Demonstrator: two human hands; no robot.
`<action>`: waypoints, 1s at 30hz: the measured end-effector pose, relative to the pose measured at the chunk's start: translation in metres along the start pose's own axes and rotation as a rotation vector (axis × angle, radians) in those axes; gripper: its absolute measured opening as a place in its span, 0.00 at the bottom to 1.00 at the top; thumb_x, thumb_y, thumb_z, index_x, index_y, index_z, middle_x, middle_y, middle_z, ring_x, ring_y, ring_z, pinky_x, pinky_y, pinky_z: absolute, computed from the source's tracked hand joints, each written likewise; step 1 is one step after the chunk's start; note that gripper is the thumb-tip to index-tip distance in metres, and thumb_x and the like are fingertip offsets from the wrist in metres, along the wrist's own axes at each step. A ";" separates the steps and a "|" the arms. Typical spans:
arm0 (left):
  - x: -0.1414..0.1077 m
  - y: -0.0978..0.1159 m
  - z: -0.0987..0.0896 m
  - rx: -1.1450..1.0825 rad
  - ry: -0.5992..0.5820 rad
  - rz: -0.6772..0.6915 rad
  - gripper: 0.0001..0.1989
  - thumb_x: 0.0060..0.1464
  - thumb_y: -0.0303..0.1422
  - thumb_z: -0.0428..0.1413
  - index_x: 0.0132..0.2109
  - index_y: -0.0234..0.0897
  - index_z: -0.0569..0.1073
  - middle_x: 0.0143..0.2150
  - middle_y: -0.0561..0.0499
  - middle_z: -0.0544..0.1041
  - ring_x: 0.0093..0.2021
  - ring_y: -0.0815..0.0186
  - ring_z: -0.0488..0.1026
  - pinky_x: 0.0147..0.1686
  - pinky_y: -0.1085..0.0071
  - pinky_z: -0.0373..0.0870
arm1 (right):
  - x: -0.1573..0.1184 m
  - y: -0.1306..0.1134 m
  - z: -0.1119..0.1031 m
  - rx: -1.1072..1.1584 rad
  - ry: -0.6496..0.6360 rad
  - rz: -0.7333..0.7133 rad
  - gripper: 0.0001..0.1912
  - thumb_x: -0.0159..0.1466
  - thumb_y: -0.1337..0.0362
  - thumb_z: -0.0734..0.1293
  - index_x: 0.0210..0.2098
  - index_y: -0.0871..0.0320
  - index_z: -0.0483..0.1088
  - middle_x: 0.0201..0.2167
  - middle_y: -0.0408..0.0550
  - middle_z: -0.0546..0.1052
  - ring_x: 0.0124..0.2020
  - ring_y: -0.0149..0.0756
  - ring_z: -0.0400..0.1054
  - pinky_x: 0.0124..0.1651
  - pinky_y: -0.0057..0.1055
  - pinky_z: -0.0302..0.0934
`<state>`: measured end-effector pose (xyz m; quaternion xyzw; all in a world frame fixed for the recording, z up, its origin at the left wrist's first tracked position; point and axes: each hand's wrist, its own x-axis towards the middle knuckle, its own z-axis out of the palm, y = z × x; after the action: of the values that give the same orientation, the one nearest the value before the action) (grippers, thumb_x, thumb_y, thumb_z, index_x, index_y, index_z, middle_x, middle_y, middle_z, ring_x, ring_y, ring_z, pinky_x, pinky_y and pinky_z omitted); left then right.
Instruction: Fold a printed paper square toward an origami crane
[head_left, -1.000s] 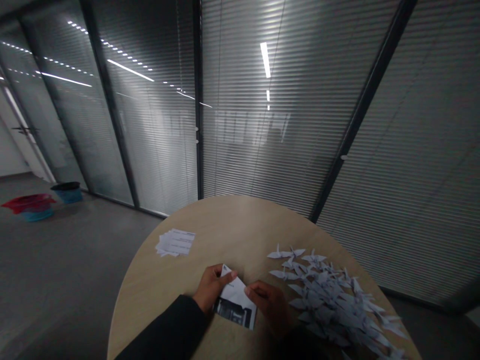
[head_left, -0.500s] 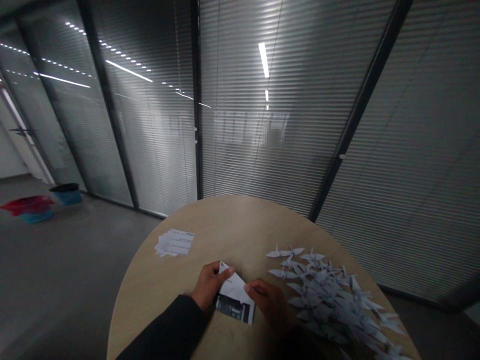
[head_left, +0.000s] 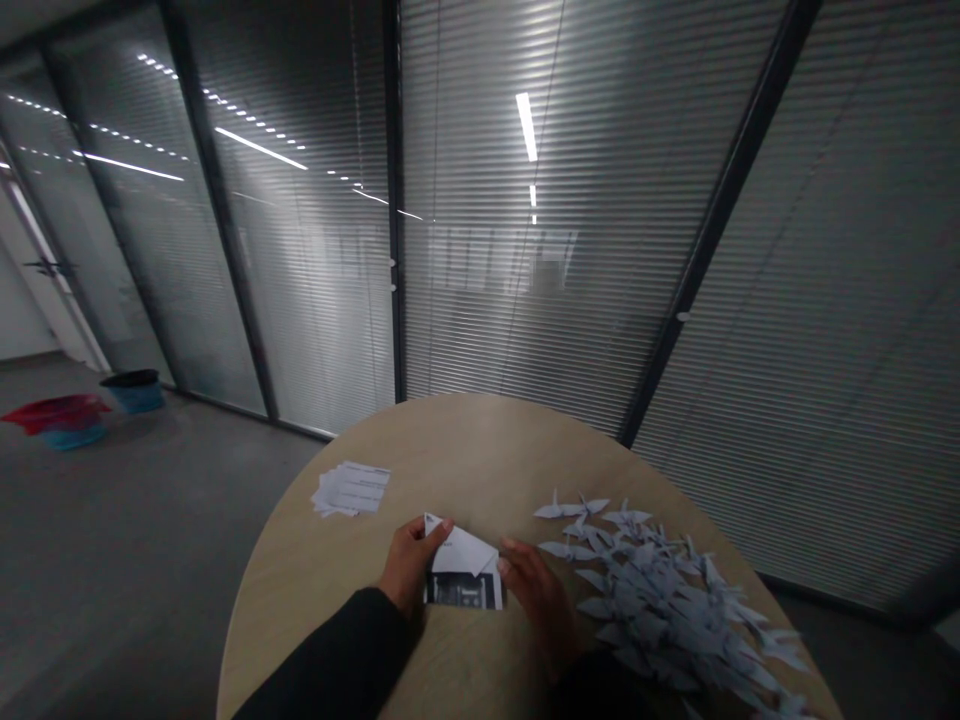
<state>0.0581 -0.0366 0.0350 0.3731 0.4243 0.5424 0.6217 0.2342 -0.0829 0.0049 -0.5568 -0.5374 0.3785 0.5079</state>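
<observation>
Pinching part-folded white printed paper [head_left: 461, 570] in the left hand [head_left: 409, 565], right hand [head_left: 538, 600] touching it; white paper cranes [head_left: 652, 590] heaped finished, flat printed sheets [head_left: 351, 489] stacked, left over.

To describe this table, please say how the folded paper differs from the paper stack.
The folded paper lies between the left hand and right hand; the paper stack sits apart, untouched. The folded paper has a triangular flap and dark picture; the stack shows printed lines. Both are white.
</observation>
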 end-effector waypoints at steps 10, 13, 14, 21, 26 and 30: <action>-0.001 -0.008 0.000 0.103 -0.073 -0.008 0.22 0.28 0.46 0.69 0.22 0.30 0.75 0.18 0.50 0.75 0.19 0.68 0.69 0.23 0.73 0.63 | 0.000 0.007 -0.003 -0.083 -0.032 0.073 0.20 0.54 0.44 0.64 0.25 0.55 0.73 0.24 0.44 0.78 0.29 0.39 0.73 0.31 0.29 0.64; 0.000 -0.007 -0.002 0.141 -0.082 0.001 0.21 0.28 0.45 0.70 0.22 0.30 0.77 0.18 0.50 0.75 0.20 0.68 0.68 0.22 0.74 0.61 | 0.000 0.005 -0.007 -0.096 0.016 0.066 0.20 0.55 0.45 0.63 0.25 0.55 0.73 0.24 0.45 0.78 0.30 0.40 0.73 0.31 0.29 0.64; 0.000 -0.007 -0.002 0.153 -0.087 0.002 0.21 0.28 0.45 0.69 0.22 0.30 0.77 0.18 0.49 0.75 0.20 0.68 0.68 0.23 0.74 0.60 | 0.000 0.004 -0.008 -0.107 0.035 0.064 0.20 0.55 0.45 0.63 0.25 0.55 0.73 0.24 0.45 0.79 0.30 0.40 0.73 0.31 0.29 0.64; 0.000 -0.012 -0.006 0.152 -0.202 -0.030 0.25 0.34 0.51 0.66 0.22 0.29 0.78 0.19 0.47 0.76 0.20 0.68 0.68 0.23 0.74 0.61 | 0.000 0.001 -0.014 -0.157 0.144 0.065 0.21 0.54 0.44 0.63 0.26 0.54 0.74 0.25 0.45 0.79 0.30 0.42 0.73 0.32 0.31 0.66; 0.000 -0.013 -0.005 0.137 -0.271 -0.062 0.27 0.36 0.53 0.64 0.24 0.28 0.79 0.20 0.45 0.77 0.20 0.68 0.70 0.21 0.74 0.63 | 0.001 0.001 -0.016 -0.168 0.190 0.076 0.19 0.52 0.46 0.64 0.28 0.54 0.75 0.27 0.47 0.81 0.32 0.44 0.74 0.35 0.33 0.67; 0.002 -0.011 -0.007 0.128 -0.339 -0.099 0.29 0.36 0.55 0.63 0.26 0.26 0.79 0.21 0.42 0.78 0.20 0.66 0.72 0.22 0.72 0.67 | 0.003 0.003 -0.018 -0.184 0.196 0.068 0.20 0.53 0.45 0.63 0.29 0.54 0.76 0.28 0.48 0.81 0.32 0.44 0.74 0.35 0.33 0.67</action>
<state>0.0555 -0.0363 0.0217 0.4765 0.3650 0.4126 0.6852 0.2531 -0.0824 0.0058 -0.6534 -0.4984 0.2883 0.4915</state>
